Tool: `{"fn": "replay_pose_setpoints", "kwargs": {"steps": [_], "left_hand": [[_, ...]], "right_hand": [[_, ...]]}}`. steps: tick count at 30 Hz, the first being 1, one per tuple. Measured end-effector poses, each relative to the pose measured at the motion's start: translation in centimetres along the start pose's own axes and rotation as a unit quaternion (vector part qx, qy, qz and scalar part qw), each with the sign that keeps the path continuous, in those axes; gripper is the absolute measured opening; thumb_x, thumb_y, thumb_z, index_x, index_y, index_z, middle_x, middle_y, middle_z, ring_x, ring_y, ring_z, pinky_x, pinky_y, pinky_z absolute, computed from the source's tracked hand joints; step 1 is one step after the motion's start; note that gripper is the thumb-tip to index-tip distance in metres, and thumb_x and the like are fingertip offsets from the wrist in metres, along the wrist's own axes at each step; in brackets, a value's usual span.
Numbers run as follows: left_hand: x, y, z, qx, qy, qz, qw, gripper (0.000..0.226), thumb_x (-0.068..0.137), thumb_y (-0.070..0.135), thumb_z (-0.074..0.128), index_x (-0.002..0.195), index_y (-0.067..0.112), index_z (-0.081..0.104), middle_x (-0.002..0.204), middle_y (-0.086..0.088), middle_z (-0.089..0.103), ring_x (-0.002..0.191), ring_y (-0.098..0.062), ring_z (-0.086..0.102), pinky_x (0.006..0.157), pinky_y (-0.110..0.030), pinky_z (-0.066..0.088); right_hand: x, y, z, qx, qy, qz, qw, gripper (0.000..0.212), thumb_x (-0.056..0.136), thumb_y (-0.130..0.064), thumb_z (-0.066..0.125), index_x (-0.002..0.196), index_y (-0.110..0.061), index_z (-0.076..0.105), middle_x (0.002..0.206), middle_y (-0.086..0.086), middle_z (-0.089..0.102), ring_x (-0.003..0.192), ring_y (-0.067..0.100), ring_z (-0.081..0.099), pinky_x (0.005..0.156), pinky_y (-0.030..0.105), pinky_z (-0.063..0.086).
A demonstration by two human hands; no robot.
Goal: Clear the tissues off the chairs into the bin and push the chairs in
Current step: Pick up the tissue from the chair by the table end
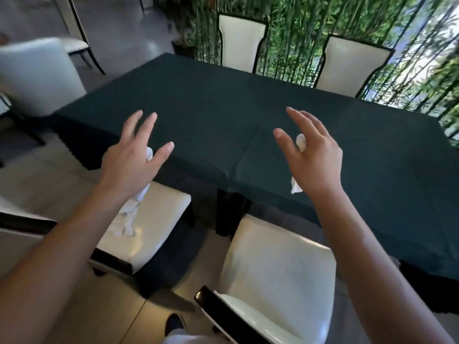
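Observation:
My left hand [134,160] is raised over the near table edge with its thumb and two fingers spread. A long white tissue [135,207] hangs from under its palm down toward the left chair's white seat [159,219]; I cannot tell whether its lower end touches the seat. My right hand [313,155] is also raised with its fingers spread, and a second white tissue [300,142] is caught against its palm, with a corner poking out below. The right chair's seat [273,269] below it is bare. Both chairs stand pulled out from the table. No bin is in view.
A table under a dark green cloth [223,115] fills the middle. Two white chairs [241,43] stand at its far side against bamboo plants, and another white chair [39,75] is at the left end. My shoe [175,324] shows on the tiled floor.

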State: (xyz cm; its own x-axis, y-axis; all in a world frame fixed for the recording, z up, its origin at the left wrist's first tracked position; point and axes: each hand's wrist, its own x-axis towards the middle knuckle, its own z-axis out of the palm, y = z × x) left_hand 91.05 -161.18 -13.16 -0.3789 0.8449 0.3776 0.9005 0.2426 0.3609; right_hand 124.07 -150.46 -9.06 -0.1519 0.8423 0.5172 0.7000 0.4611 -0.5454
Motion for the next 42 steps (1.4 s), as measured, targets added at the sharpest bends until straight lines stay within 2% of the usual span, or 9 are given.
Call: {"fn": "replay_pose_setpoints", "kwargs": {"steps": [4,10,16,19,22,27,29,34,42], "left_hand": [[1.7,-4.2,-0.6,-0.012,0.006,-0.016,1.000,0.079,0.089,0.079,0.030,0.157,0.041,0.022,0.168,0.012,0.014,0.130,-0.036,0.055,0.096,-0.056,0.045],[5.4,-11.0,-1.3,-0.001,0.017,-0.002,1.000,0.074,0.091,0.077,0.032,0.156,0.042,0.024,0.168,0.010,0.017,0.118,-0.040,0.062,0.086,-0.051,0.049],[8.0,-19.9,-4.0,-0.024,-0.013,-0.035,0.999,0.078,0.091,0.072,0.036,0.159,0.035,0.026,0.169,0.007,0.015,0.137,-0.034,0.049,0.100,-0.055,0.047],[7.8,-24.0,-5.2,-0.024,-0.023,-0.062,0.998,0.071,0.098,0.064,0.048,0.160,0.034,0.027,0.170,0.005,0.014,0.139,-0.035,0.046,0.102,-0.051,0.044],[7.1,-27.8,-6.3,-0.018,-0.023,-0.097,0.995,0.069,0.099,0.056,0.051,0.160,0.033,0.027,0.171,0.006,0.013,0.139,-0.034,0.046,0.101,-0.050,0.044],[8.0,-33.7,-7.2,0.011,-0.020,-0.135,0.991,0.070,0.100,0.056,0.048,0.161,0.036,0.021,0.171,0.006,0.011,0.128,-0.035,0.056,0.088,-0.047,0.048],[8.5,-35.3,-7.1,0.012,-0.009,-0.147,0.989,0.070,0.100,0.056,0.048,0.161,0.037,0.020,0.171,0.005,0.011,0.126,-0.036,0.058,0.086,-0.046,0.049],[9.9,-37.0,-5.2,0.015,-0.021,-0.169,0.985,0.071,0.099,0.061,0.047,0.160,0.041,0.017,0.171,0.007,0.009,0.140,-0.031,0.046,0.092,-0.048,0.047],[12.4,-39.8,-2.4,0.105,-0.018,-0.280,0.954,0.070,0.100,0.062,0.047,0.160,0.046,0.015,0.172,0.008,0.010,0.131,-0.033,0.057,0.088,-0.045,0.052]], "right_hand": [[0.7,-2.0,2.6,-0.006,-0.010,-0.013,1.000,0.049,0.098,-0.062,0.054,0.144,-0.044,0.053,0.153,-0.011,0.050,0.131,0.008,0.053,0.090,0.026,0.039],[3.2,-7.4,9.0,-0.013,-0.018,-0.012,1.000,0.047,0.097,-0.060,0.055,0.142,-0.045,0.054,0.152,-0.011,0.051,0.127,0.011,0.056,0.092,0.029,0.042],[4.9,-14.3,17.2,-0.012,-0.031,-0.024,0.999,0.049,0.097,-0.062,0.054,0.143,-0.044,0.053,0.152,-0.011,0.051,0.127,0.009,0.056,0.088,0.026,0.041],[4.9,-17.6,21.6,-0.004,-0.062,-0.037,0.997,0.049,0.097,-0.062,0.054,0.143,-0.044,0.053,0.151,-0.013,0.052,0.124,0.008,0.057,0.086,0.027,0.042],[5.6,-21.3,25.3,0.006,-0.091,-0.063,0.994,0.050,0.097,-0.062,0.054,0.143,-0.043,0.053,0.151,-0.014,0.051,0.121,0.008,0.060,0.086,0.027,0.044],[8.0,-26.4,29.9,0.018,-0.111,-0.133,0.985,0.050,0.098,-0.057,0.057,0.145,-0.041,0.053,0.150,-0.009,0.053,0.124,0.013,0.061,0.082,0.028,0.046],[8.9,-27.4,31.6,0.021,-0.121,-0.149,0.981,0.050,0.098,-0.056,0.057,0.146,-0.040,0.052,0.151,-0.009,0.053,0.123,0.013,0.061,0.080,0.026,0.045],[10.7,-27.7,36.9,0.038,-0.166,-0.160,0.972,0.053,0.098,-0.051,0.059,0.148,-0.037,0.049,0.151,-0.012,0.051,0.128,0.011,0.057,0.084,0.026,0.043],[15.3,-28.6,49.8,0.100,-0.287,-0.241,0.922,0.053,0.099,-0.052,0.058,0.149,-0.038,0.048,0.154,-0.007,0.050,0.131,0.012,0.056,0.091,0.029,0.048]]}}
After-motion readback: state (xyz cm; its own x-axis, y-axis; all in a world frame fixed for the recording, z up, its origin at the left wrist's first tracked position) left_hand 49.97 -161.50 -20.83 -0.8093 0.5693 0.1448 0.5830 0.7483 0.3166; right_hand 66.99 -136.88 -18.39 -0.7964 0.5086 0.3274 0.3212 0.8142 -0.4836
